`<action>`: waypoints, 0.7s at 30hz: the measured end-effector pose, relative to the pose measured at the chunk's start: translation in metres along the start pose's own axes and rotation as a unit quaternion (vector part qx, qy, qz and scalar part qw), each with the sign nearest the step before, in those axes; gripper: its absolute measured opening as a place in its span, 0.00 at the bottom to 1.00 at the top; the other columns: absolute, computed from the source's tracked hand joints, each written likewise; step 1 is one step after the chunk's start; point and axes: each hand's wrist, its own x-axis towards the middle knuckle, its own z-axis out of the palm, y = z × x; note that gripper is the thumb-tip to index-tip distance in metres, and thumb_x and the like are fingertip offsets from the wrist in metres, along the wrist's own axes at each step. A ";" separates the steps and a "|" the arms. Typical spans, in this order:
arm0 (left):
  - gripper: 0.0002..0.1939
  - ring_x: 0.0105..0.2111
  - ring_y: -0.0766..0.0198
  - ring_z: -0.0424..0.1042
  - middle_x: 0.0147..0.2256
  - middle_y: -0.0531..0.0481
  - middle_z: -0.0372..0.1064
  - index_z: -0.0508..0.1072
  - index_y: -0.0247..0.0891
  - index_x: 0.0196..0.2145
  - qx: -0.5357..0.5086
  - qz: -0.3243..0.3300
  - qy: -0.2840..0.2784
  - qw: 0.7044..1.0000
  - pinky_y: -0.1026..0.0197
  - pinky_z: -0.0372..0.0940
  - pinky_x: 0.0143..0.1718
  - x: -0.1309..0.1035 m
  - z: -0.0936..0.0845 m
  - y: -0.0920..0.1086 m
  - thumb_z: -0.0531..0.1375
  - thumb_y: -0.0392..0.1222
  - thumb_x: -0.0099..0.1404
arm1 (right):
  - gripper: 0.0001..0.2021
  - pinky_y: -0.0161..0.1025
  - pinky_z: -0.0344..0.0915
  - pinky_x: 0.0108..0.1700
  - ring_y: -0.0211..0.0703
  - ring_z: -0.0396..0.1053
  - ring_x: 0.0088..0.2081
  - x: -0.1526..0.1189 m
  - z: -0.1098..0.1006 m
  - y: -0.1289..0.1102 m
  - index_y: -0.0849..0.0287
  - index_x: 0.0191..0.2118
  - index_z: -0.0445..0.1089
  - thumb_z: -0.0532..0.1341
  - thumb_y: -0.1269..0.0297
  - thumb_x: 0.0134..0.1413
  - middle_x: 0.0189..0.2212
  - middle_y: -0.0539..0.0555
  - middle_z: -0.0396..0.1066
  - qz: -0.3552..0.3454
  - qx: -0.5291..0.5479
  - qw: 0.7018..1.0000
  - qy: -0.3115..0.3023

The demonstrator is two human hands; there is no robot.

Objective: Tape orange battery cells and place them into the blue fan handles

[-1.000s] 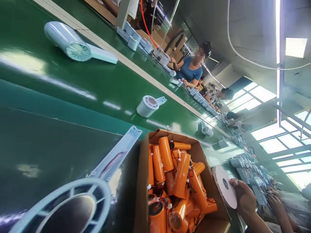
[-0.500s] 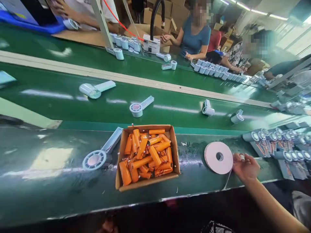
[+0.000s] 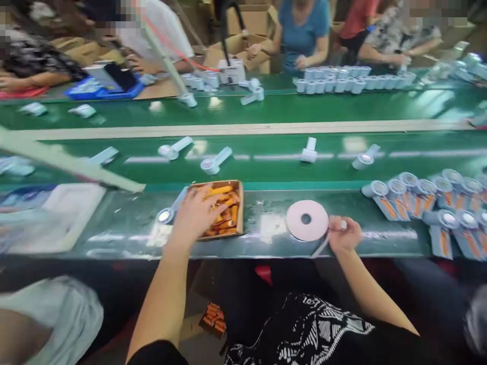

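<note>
Left fingers (image 3: 207, 192) spread loosely over orange cylinders (image 3: 221, 190), the rearmost's long axis roughly side-to-side.

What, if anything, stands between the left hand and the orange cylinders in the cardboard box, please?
Nothing visible does: the cardboard box is open on top, and the left hand reaches over its left side to the orange cylinders. Whether it touches them is too blurred to tell.
</note>
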 end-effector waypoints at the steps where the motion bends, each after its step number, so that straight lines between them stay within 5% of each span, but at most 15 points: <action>1: 0.24 0.62 0.38 0.71 0.61 0.37 0.73 0.82 0.37 0.46 0.019 0.020 0.022 0.999 0.31 0.65 0.68 0.007 0.013 0.014 0.58 0.60 0.76 | 0.23 0.36 0.67 0.32 0.36 0.61 0.25 -0.002 -0.005 0.002 0.58 0.28 0.68 0.62 0.49 0.73 0.23 0.47 0.64 -0.009 0.013 1.000 -0.003; 3: 0.21 0.65 0.39 0.69 0.64 0.35 0.70 0.79 0.35 0.54 0.013 0.059 0.051 0.997 0.34 0.63 0.69 0.003 0.045 0.056 0.62 0.55 0.77 | 0.29 0.38 0.61 0.28 0.37 0.53 0.22 -0.004 -0.011 0.008 0.55 0.18 0.54 0.62 0.47 0.65 0.16 0.47 0.50 -0.023 0.029 0.999 -0.002; 6: 0.25 0.62 0.43 0.73 0.61 0.38 0.75 0.77 0.38 0.60 -0.064 0.215 -0.087 0.971 0.39 0.67 0.67 -0.020 0.098 0.131 0.62 0.59 0.77 | 0.28 0.41 0.61 0.29 0.39 0.53 0.23 -0.001 -0.014 0.015 0.54 0.16 0.49 0.61 0.47 0.56 0.15 0.49 0.49 -0.039 0.023 0.999 -0.002; 9: 0.27 0.64 0.40 0.72 0.64 0.38 0.74 0.77 0.40 0.62 -0.083 0.243 -0.182 0.949 0.35 0.63 0.70 -0.037 0.148 0.178 0.63 0.61 0.76 | 0.27 0.41 0.62 0.31 0.41 0.53 0.24 0.005 -0.030 0.004 0.53 0.19 0.47 0.58 0.45 0.59 0.16 0.49 0.49 -0.071 -0.004 0.997 0.017; 13: 0.28 0.69 0.38 0.67 0.64 0.36 0.73 0.76 0.38 0.64 -0.072 0.206 -0.200 0.955 0.31 0.57 0.73 -0.042 0.178 0.179 0.61 0.59 0.77 | 0.28 0.41 0.61 0.30 0.39 0.50 0.23 0.015 -0.077 -0.040 0.52 0.24 0.46 0.53 0.37 0.63 0.19 0.48 0.54 -0.164 -0.070 0.982 0.055; 16: 0.31 0.70 0.35 0.65 0.64 0.33 0.72 0.75 0.38 0.64 -0.067 0.214 -0.193 0.955 0.29 0.57 0.72 -0.044 0.178 0.172 0.63 0.61 0.74 | 0.22 0.42 0.65 0.32 0.38 0.60 0.26 0.034 -0.094 -0.078 0.53 0.32 0.63 0.61 0.37 0.61 0.32 0.52 0.73 -0.198 -0.167 0.966 0.022; 19: 0.28 0.68 0.35 0.66 0.62 0.31 0.73 0.76 0.37 0.62 -0.062 0.221 -0.186 0.955 0.32 0.62 0.70 -0.048 0.172 0.172 0.64 0.59 0.73 | 0.21 0.48 0.72 0.47 0.47 0.72 0.40 0.074 -0.070 -0.111 0.57 0.49 0.73 0.71 0.50 0.57 0.51 0.59 0.78 -0.208 -0.319 0.924 -0.027; 21: 0.26 0.68 0.35 0.67 0.61 0.32 0.74 0.76 0.37 0.61 -0.055 0.220 -0.186 0.956 0.33 0.65 0.68 -0.051 0.164 0.171 0.64 0.57 0.74 | 0.24 0.53 0.67 0.63 0.56 0.71 0.57 0.110 -0.041 -0.131 0.59 0.59 0.73 0.70 0.58 0.59 0.62 0.63 0.73 -0.213 -0.494 0.842 -0.032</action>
